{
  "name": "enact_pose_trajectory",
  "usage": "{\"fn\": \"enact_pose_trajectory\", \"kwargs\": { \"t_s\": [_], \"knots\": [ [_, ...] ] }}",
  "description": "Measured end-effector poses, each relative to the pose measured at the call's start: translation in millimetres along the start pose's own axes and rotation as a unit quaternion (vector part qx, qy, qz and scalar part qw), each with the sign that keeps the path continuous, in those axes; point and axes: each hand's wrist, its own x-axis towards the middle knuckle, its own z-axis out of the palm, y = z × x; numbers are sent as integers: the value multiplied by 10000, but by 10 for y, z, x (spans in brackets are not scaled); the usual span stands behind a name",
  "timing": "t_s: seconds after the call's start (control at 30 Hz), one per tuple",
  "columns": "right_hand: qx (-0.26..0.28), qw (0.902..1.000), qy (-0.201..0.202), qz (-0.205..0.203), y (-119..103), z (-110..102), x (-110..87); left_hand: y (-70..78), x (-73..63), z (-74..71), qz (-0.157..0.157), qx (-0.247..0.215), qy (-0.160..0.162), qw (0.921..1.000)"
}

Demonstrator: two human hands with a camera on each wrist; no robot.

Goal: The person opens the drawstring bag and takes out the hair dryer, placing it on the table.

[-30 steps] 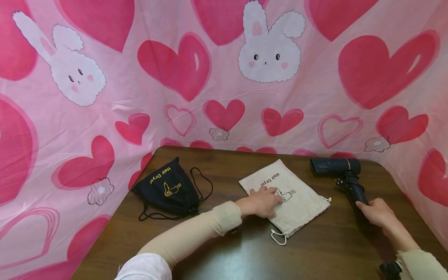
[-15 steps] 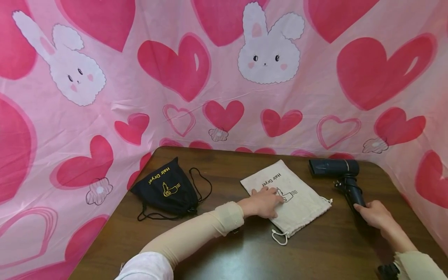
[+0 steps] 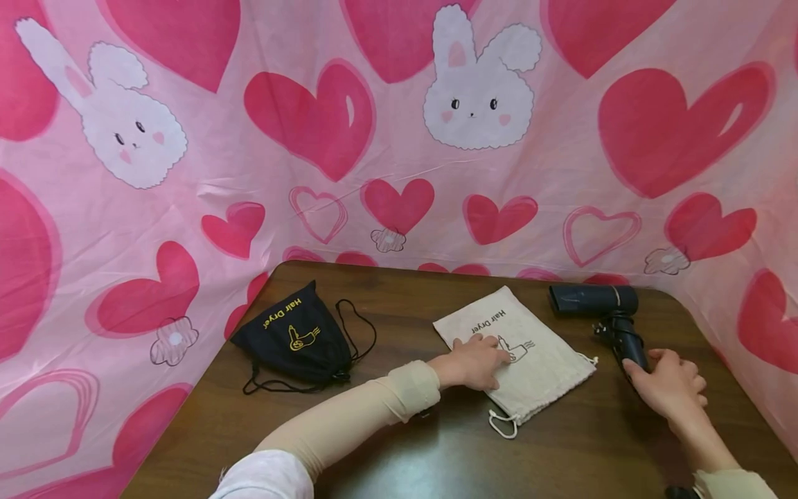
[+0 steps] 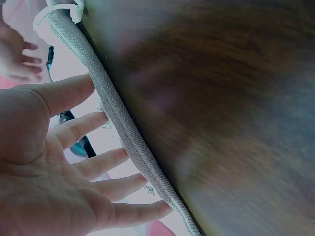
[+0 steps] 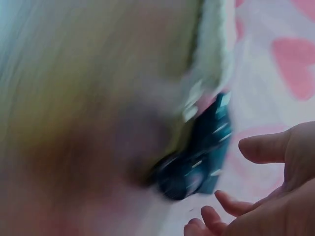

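A cream drawstring bag (image 3: 542, 381) printed "Hair Dryer" lies flat on the table. My left hand (image 3: 474, 362) rests on its left part, fingers spread. In the left wrist view the fingertips (image 4: 118, 156) touch the cloth close to the bag's hemmed edge (image 4: 123, 118). Farther right lies a black hair dryer (image 3: 592, 300), nozzle pointing left and handle toward me, with its cord gathered at the handle. Beside the handle's end is my right hand (image 3: 670, 384), thumb and fingers apart. The right wrist view, partly blurred, shows a gap between this hand (image 5: 280, 196) and the dryer (image 5: 184, 179).
On the left of the brown wooden table (image 3: 399, 457) lies a black drawstring bag (image 3: 305, 339), printed in yellow, with loose cords. A pink cloth (image 3: 399, 125) with hearts and rabbits hangs around the table's back and sides.
My right hand has let go of the hair dryer's handle, its fingers now spread. The cream bag and my left hand have shifted slightly right.
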Motion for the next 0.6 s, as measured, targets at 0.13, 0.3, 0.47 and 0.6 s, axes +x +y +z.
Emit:
{"fn": "enact_pose_trajectory", "kwargs": {
  "t_s": [0.13,0.3,0.47,0.6],
  "knots": [
    [227,9953,293,-893,-282,67,-213,15,21,-18,46,21,76,10000],
    [394,9850,120,-1676,-536,168,-433,42,37,-23,48,12,78,10000],
    [454,9808,33,-1894,-690,264,-598,63,54,-12,76,6,92,9999],
    [559,9798,60,-1920,-782,330,-679,74,60,-10,87,-7,77,9999]
  ]
}}
